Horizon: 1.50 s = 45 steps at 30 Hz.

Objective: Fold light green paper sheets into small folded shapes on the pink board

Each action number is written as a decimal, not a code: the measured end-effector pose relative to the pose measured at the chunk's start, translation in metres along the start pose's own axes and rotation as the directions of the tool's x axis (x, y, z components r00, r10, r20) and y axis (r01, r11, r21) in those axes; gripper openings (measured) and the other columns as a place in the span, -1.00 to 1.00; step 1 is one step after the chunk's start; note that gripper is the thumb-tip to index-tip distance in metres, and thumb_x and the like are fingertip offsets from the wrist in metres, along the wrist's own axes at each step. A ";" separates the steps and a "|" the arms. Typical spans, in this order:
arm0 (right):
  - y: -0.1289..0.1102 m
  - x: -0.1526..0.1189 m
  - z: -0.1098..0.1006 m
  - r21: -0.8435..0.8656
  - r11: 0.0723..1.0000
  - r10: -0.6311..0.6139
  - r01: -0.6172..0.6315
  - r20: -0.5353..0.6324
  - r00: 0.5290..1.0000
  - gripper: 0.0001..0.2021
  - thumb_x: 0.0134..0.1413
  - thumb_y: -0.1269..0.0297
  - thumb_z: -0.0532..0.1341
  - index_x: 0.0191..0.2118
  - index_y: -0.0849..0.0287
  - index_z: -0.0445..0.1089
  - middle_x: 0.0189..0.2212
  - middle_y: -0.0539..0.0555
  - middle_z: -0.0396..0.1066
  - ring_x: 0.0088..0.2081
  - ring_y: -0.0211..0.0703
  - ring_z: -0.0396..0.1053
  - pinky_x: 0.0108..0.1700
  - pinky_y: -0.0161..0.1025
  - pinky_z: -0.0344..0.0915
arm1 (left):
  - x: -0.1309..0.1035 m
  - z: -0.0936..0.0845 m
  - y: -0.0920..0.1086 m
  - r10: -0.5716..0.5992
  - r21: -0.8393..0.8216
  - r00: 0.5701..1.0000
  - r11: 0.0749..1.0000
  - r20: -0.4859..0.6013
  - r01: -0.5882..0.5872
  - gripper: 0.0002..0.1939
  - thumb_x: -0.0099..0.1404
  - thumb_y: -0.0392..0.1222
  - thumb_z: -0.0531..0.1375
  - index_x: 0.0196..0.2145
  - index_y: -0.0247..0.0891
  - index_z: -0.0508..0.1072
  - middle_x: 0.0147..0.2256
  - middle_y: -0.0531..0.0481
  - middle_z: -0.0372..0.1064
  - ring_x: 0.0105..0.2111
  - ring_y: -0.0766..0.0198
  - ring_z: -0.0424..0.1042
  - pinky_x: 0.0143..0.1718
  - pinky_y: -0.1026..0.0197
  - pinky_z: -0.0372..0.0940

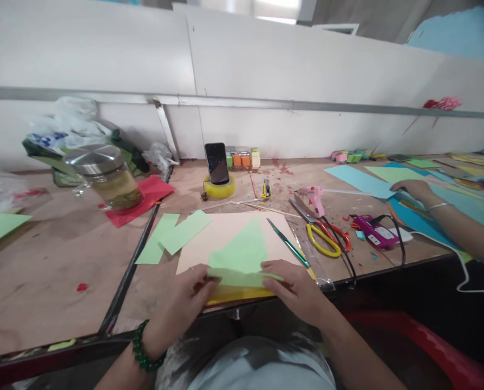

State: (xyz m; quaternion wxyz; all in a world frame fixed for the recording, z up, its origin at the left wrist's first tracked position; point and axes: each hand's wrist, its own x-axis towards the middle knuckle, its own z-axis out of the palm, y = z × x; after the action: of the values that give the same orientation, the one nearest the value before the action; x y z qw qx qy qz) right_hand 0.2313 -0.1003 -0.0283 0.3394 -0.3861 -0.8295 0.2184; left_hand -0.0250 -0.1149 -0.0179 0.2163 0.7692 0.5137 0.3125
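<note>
A light green sheet of paper (242, 249) lies before me, its near edge curled up and its far end tapering to a point. My left hand (191, 292) pinches the left end of that curled edge. At the right end, my right hand (293, 284) grips the same edge between thumb and fingers. Beneath is a pale peach sheet (197, 241), with a yellow sheet (242, 295) showing along the table's front. A green craft knife (288, 245) rests just beyond my right hand. Two smaller green paper pieces (189, 230) overlap to the left.
Scissors (323, 238), a pink glue gun (315, 200) and a purple power strip (375, 232) lie to the right. A phone (216, 165) leans on a tape roll (220, 188). A glass jar (110, 181) stands left. Another person's hand (414, 189) touches blue paper at right.
</note>
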 end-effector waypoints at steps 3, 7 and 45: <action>0.003 0.005 0.007 -0.053 0.966 0.245 -0.251 -0.107 0.964 -0.84 0.17 0.25 0.18 -0.42 0.13 0.30 -0.65 -0.10 0.29 -0.58 -0.24 0.32 -0.53 -0.33 0.27 | 0.010 -0.002 0.004 -0.015 0.123 0.998 0.992 -0.056 0.022 -0.70 0.29 -0.19 0.06 -0.60 -0.23 0.28 -0.52 0.04 0.32 -0.55 0.33 0.32 -0.52 0.31 0.26; 0.005 0.015 0.010 -0.099 0.953 0.270 -0.286 -0.153 0.951 -0.71 0.06 0.37 0.19 -0.06 0.15 0.26 -0.46 -0.06 0.39 -0.55 -0.25 0.35 -0.50 -0.31 0.31 | 0.020 0.000 0.007 -0.029 0.300 0.997 0.953 -0.073 0.050 -0.66 0.25 -0.21 0.09 -0.67 -0.22 0.19 -0.53 0.06 0.29 -0.57 0.34 0.28 -0.48 0.29 0.23; -0.017 0.054 0.004 -0.367 0.839 0.492 -0.402 0.193 0.849 -0.69 -0.15 0.06 0.41 -0.36 0.15 0.42 -0.38 0.04 0.45 -0.31 -0.09 0.36 -0.33 -0.27 0.12 | 0.011 0.009 0.008 -0.065 0.251 0.991 0.964 -0.115 0.092 -0.73 0.21 -0.22 0.07 -0.64 -0.20 0.23 -0.47 0.02 0.33 -0.53 0.30 0.31 -0.44 0.26 0.25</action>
State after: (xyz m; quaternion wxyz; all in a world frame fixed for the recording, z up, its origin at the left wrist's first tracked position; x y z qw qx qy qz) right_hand 0.1944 -0.0682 0.0009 0.0919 -0.5847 -0.7782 0.2102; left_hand -0.0102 -0.1080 -0.0168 0.1002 0.7520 0.5906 0.2752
